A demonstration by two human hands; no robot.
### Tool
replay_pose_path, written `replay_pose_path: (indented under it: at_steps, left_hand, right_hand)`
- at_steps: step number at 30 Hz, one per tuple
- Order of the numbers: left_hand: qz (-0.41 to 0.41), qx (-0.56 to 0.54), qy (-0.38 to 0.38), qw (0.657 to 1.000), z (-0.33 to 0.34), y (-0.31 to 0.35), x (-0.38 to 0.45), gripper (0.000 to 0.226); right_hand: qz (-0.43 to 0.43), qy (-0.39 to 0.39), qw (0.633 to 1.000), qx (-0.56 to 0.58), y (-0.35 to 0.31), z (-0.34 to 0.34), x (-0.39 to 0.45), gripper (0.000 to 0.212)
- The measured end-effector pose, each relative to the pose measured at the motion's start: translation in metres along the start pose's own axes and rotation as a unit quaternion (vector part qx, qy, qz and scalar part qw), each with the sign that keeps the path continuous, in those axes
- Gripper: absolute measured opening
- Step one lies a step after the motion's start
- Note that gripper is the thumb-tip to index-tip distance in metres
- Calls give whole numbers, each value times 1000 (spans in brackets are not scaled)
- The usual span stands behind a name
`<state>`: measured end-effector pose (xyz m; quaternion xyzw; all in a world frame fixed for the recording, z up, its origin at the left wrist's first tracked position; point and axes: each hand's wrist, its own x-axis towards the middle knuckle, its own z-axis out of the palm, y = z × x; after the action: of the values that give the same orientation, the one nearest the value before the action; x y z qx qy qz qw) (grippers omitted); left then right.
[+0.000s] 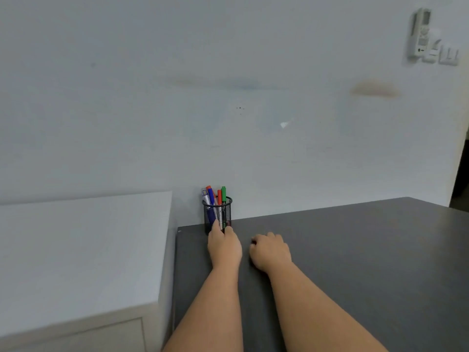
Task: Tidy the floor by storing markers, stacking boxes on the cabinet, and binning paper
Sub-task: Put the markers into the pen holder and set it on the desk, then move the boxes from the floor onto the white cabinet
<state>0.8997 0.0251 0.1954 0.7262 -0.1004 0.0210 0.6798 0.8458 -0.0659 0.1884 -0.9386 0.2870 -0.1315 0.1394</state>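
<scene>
A black mesh pen holder (pixel 217 212) stands at the back left corner of the dark grey cabinet top (pixel 355 262), against the wall. Several markers (pixel 215 196) stick out of it: blue, red-orange and green. My left hand (pixel 224 246) grips the holder low down, thumb and fingers on either side of its base. My right hand (pixel 270 251) rests on the cabinet top just to the right, fingers curled under, nothing visible in it. No boxes or paper are in view.
A white cabinet (pixel 83 250) stands higher to the left, a narrow gap apart from the grey top. The white wall (pixel 228 110) runs behind both. A remote holder and switches (pixel 426 39) hang at the upper right. A dark doorway (pixel 460 179) opens at the right edge.
</scene>
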Motion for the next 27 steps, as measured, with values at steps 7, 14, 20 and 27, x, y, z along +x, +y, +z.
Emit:
replay_pose_path:
  at_steps: [7, 14, 20, 27]
  left_hand:
    - [126, 512, -181, 830, -24, 4, -73, 51]
    - [109, 561, -241, 785, -59, 25, -185, 65]
    - [84, 573, -270, 769, -83, 49, -295, 71]
    - [121, 575, -235, 774, -103, 54, -403, 71]
  right_hand:
    - [26, -67, 996, -56, 50, -36, -72, 56]
    - [40, -116, 991, -62, 109, -90, -187, 59]
    - [45, -137, 987, -70, 167, -134, -289, 61]
    - [28, -88, 995, -36, 241, -147, -392, 63]
